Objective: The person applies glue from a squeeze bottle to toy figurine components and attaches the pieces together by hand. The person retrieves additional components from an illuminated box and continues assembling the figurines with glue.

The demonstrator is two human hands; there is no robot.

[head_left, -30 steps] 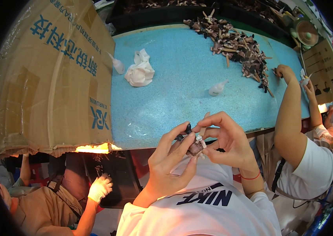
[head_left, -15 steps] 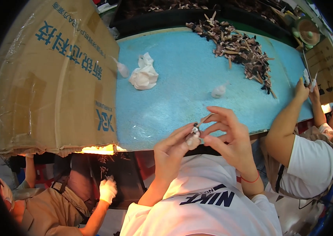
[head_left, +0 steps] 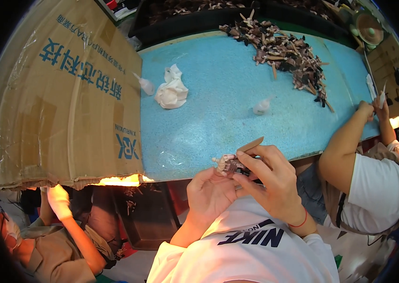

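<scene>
A small figurine [head_left: 227, 165], pale at one end with brownish and dark parts, is between my hands just over the table's near edge. My left hand [head_left: 210, 194] is turned palm up, its thumb and fingers at the figurine's pale end; some fingertips are hidden. My right hand [head_left: 277, 181] pinches the figurine's darker end between thumb and fingers. A flat tan stick-like piece [head_left: 250, 144] juts up beside my right index finger; how it joins the figurine is hidden.
The blue tabletop [head_left: 199, 127] bears a figurine pile [head_left: 284, 56], crumpled tissue [head_left: 172, 92] and two small dropper bottles [head_left: 261, 107] [head_left: 146, 86]. A large cardboard box [head_left: 62, 108] stands left. Co-workers sit either side; a dark tray [head_left: 150, 221] lies below the table.
The figurine has been turned, its tan piece now pointing up to the right. My left palm has rolled upward. The left co-worker's gloved hand has moved up toward the table.
</scene>
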